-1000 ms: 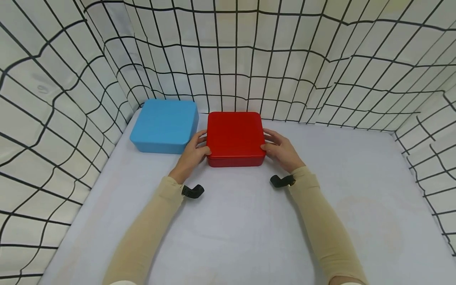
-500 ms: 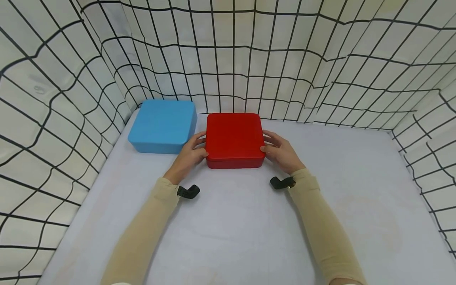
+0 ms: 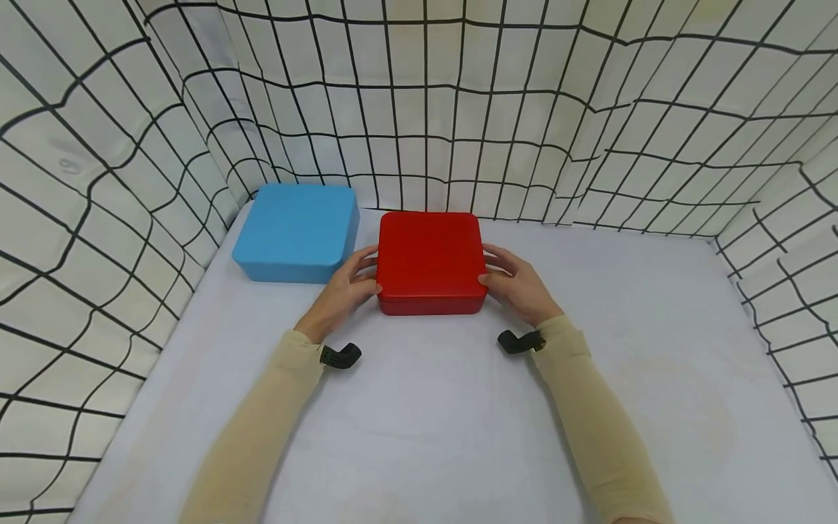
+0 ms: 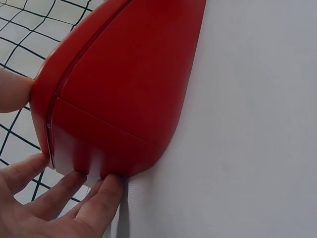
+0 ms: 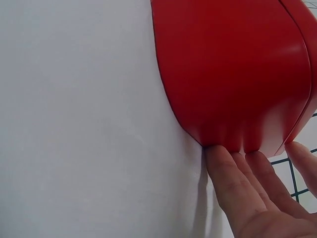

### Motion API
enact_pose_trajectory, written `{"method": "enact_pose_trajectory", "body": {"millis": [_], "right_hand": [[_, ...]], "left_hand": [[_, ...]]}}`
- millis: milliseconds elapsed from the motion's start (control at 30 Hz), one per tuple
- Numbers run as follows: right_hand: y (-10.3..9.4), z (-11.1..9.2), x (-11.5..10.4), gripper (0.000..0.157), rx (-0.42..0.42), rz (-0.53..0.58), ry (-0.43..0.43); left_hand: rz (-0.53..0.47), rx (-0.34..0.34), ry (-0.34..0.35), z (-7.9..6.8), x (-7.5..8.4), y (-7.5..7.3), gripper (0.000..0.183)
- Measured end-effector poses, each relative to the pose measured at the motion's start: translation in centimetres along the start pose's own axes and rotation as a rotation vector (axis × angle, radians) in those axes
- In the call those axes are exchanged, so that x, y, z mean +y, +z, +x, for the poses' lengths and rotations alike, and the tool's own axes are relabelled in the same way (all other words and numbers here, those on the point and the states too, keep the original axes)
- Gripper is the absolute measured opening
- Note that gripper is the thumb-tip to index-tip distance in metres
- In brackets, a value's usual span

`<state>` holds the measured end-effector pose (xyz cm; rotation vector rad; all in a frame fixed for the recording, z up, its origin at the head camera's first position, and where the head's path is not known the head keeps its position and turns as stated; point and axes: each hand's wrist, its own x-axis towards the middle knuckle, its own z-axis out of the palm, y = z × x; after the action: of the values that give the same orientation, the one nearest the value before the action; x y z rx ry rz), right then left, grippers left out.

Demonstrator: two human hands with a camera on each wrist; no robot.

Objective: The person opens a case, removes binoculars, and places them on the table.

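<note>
Red box point(image 3: 431, 255) sits just above the middle of the head view, framed by far larger things: grid walls point(image 3: 425, 109), black lines over a pale backing, fill the top of the frame and run down both sides, seemingly to bound the workspace, and the white bench point(image 3: 419, 422) spreads through the middle and bottom, a broad flat support on which the box appears to rest. Two beige sleeves, the left sleeve point(image 3: 252, 429) at lower left and the right sleeve point(image 3: 599, 429) at lower right, slant inward because the arms reach toward opposite sides of the box. At upper left lies the blue box point(image 3: 297, 229), flat and separate, with the gap between the boxes just wide enough for fingers. The left hand point(image 3: 337, 295) fits into that gap and touches the red left side; whether it also brushes the blue box is unclear. The right hand point(image 3: 520, 291) mirrors it on the right side. Both hands have fingers fairly straight, tips against the walls rather than wrapped round, so any hold probably comes from opposing pressure. A black wrist camera point(image 3: 342, 356) on the left cuff and its twin on the right face the work. Smallest are the fingertips point(image 4: 114, 186), spread along the side in the left wrist view, likely for even contact.
</note>
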<state>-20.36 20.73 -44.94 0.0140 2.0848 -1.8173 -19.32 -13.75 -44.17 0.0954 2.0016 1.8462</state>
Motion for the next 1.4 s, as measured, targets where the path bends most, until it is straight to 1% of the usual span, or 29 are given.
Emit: {"method": "enact_pose_trajectory", "body": {"millis": [233, 467, 667, 1000, 1400], "right_hand": [[0.0, -0.5, 0.2, 0.071, -0.009, 0.007, 0.007], [0.1, -1.0, 0.3, 0.069, -0.018, 0.011, -0.017], [0.1, -1.3, 0.4, 0.070, -0.023, 0.013, -0.021], [0.1, -1.7, 0.4, 0.071, -0.022, 0.004, -0.017], [-0.2, -2.1, 0.9, 0.070, -0.019, 0.004, -0.018]], "left_hand": [[0.021, -0.018, 0.013, -0.2, -0.3, 0.0, 0.082], [0.027, -0.029, 0.022, -0.4, -0.4, 0.1, 0.081], [0.035, -0.035, 0.027, -0.7, -0.4, 0.2, 0.081], [0.065, -0.034, 0.035, -0.9, -0.4, 0.4, 0.082], [0.060, -0.035, 0.035, -1.2, -0.4, 0.8, 0.081]]}}
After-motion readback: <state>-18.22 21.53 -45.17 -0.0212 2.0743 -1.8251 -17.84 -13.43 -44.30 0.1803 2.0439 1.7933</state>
